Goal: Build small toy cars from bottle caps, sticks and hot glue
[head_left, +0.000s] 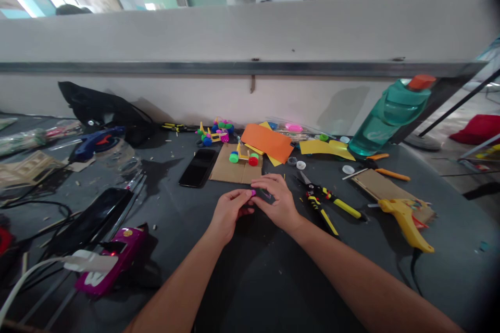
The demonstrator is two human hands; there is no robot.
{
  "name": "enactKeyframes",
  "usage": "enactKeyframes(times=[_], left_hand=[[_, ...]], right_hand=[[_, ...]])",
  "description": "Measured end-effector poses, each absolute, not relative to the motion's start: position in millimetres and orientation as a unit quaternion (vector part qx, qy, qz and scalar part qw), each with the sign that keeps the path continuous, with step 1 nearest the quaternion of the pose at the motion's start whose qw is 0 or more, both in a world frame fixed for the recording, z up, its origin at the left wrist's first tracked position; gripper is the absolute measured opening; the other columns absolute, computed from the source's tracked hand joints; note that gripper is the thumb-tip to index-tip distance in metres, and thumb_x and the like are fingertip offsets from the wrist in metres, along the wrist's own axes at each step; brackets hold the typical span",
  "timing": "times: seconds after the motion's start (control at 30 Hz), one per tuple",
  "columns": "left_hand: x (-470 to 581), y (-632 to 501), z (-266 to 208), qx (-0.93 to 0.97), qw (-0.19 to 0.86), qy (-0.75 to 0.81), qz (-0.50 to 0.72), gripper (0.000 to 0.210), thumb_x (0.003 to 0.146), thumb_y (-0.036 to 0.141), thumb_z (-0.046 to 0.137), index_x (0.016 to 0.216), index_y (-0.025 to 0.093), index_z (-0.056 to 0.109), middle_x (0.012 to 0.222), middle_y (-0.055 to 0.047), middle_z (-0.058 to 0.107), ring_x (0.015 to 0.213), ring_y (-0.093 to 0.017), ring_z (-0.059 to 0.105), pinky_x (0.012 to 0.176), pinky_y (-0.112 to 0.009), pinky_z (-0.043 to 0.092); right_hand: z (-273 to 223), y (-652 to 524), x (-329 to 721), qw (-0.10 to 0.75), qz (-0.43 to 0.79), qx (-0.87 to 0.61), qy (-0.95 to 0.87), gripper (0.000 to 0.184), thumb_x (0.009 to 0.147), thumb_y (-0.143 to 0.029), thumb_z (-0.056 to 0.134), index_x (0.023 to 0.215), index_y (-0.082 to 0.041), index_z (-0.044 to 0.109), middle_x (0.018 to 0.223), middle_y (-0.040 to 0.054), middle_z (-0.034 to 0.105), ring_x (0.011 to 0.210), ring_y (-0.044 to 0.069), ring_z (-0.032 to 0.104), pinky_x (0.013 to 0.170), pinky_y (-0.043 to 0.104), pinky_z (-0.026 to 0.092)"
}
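Small purple piece, rounded and apparently plastic (253,193), sits at the fingertips between the two hands, near the middle of the dark tabletop (172,250). Its exposed part faces the gap between the hands, but it is too small and too covered to tell which way its long axis runs.

At the left, a glossy magenta power strip (130,244) slants from near left to far right, with a bulky white plug (88,261) in it. Farther right lies a black rectangular phone (198,167), slanting the same way. Next comes the left hand (230,212), its thumb and forefinger pinched narrowly on the purple piece. Beyond it, a flat brown cardboard sheet (222,170) carries a little yellow-framed toy with a green wheel and a red wheel (244,155).

The right hand (280,202) has curved fingers and a narrow gap at the thumb, whose tip is by the piece; whether it grips cannot be told. To its right lie cutters with yellow-and-black handles (328,203), blades toward the far left. At the right, a yellow plastic glue gun (406,223) points its nozzle left, its handle reaching near right.
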State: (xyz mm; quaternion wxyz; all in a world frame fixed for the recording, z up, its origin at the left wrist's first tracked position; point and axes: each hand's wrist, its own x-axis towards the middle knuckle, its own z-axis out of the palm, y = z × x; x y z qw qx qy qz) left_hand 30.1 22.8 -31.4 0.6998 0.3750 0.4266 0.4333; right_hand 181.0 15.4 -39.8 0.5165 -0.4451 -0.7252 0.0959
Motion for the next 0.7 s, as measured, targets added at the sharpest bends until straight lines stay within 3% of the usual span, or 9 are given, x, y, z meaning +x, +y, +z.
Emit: enactKeyframes(times=[0.7], left_hand=[[30.1,23.0,-29.9,0.371,0.702,0.431,0.43,0.024,0.065,0.033,0.074,0.075,0.012,0.069,0.068,-0.003,0.061,0.063,-0.01,0.055,0.056,-0.022,0.051]], right_hand=[[-39.1,15.0,181.5,0.513,0.083,-0.444,-0.73,0.013,0.078,-0.024,0.063,0.09,-0.026,0.067,0.098,0.0019,0.069,0.099,0.02,0.056,0.09,0.042,0.043]])
